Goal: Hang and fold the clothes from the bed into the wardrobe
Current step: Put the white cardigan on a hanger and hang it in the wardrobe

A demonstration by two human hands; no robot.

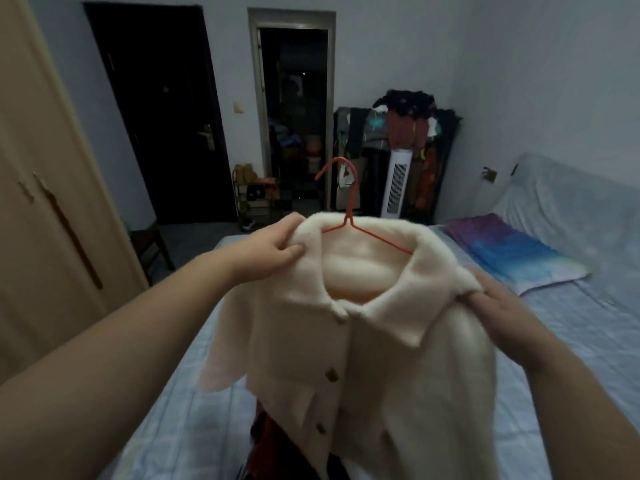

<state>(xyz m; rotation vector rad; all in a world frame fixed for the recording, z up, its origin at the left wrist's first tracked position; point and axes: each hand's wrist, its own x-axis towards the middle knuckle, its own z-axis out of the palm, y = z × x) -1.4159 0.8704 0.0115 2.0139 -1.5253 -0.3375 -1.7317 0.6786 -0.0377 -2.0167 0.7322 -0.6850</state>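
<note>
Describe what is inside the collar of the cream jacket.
An orange wire hanger sits inside the cream jacket; its hook and sloping arms show, while the arms' ends and bottom are covered by fabric.

The bed (194, 403) is stretching away from the near edge towards the far wall, and a pale blue sheet (571, 334) with a faint grid pattern is covering it. A pillow (512, 252) in purple and blue is lying flat on the sheet at the right side, near the wall, its white edge showing at the nearer end. Some dark red and black clothing (266, 441) is lying on the bed at the near edge, mostly hidden, so its shape is hard to tell.
</note>
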